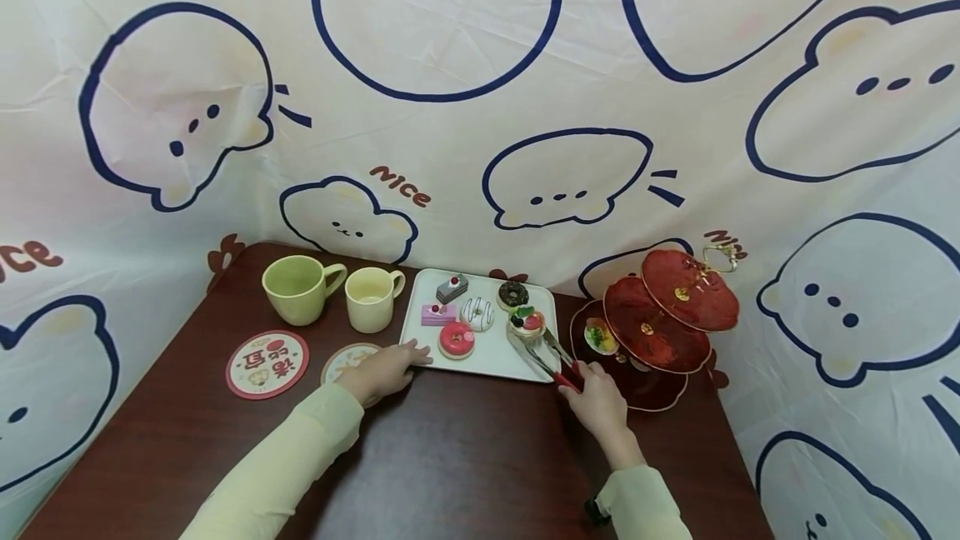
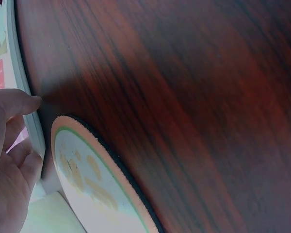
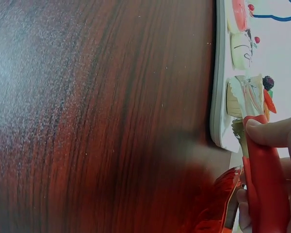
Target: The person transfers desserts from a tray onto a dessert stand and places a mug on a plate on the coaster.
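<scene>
My right hand (image 1: 597, 405) holds red-handled metal tongs (image 3: 267, 179). Their tips reach either side of a fruit tart (image 1: 527, 322) at the right end of a white tray (image 1: 495, 367). In the right wrist view the tong tips overlap the tart's pale crust. At the tray's near left corner, my left hand (image 1: 386, 372) grips the rim, thumb and fingers on its edge in the left wrist view. Also on the tray are a pink donut (image 1: 457, 341), a white striped donut (image 1: 477, 314), a chocolate donut (image 1: 513, 295), a purple cake slice (image 1: 438, 315) and a grey cake slice (image 1: 452, 288).
Right of the tray stands a red tiered stand (image 1: 651, 390), a small fruit-topped pastry (image 1: 600, 337) on its lowest plate. A green mug (image 1: 294, 294), a cream mug (image 1: 370, 307), a red-rimmed coaster (image 1: 267, 365) and a partly covered coaster (image 2: 94, 179) are at left.
</scene>
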A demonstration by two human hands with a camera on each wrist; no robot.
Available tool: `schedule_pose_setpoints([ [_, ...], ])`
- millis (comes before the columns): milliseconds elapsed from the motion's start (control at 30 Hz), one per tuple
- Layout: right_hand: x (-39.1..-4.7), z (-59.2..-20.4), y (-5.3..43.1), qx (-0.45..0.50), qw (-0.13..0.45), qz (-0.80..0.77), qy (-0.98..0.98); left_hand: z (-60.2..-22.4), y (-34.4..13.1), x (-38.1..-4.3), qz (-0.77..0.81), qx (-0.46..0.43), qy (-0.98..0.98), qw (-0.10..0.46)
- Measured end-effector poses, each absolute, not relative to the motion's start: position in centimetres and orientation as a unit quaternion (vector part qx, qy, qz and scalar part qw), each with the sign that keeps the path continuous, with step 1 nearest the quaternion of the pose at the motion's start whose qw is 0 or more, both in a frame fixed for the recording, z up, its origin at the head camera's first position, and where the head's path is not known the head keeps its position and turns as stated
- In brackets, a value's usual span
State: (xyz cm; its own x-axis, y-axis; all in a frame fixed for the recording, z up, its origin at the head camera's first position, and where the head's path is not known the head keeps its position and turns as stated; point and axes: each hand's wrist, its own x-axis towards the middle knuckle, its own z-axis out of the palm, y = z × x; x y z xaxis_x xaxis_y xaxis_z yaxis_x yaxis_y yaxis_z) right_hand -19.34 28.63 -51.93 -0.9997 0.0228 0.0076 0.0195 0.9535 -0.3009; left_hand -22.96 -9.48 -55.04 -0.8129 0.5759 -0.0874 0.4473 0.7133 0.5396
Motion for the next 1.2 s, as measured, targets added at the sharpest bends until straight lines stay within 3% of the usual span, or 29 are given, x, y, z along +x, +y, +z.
schedule_pose_setpoints([
  [667, -17.9, -52.5, 29.5, -0.001, 0.032, 0.169, -0.985, -55.1, -9.6, -22.7, 0.262, 0.284, 0.915, 0.118],
  [1200, -17.6, -48.8, 30.4, 0.000, -0.032, 0.114, -0.993, -55.0, -9.5, -22.8, 0.265, 0.284, 0.914, 0.115],
])
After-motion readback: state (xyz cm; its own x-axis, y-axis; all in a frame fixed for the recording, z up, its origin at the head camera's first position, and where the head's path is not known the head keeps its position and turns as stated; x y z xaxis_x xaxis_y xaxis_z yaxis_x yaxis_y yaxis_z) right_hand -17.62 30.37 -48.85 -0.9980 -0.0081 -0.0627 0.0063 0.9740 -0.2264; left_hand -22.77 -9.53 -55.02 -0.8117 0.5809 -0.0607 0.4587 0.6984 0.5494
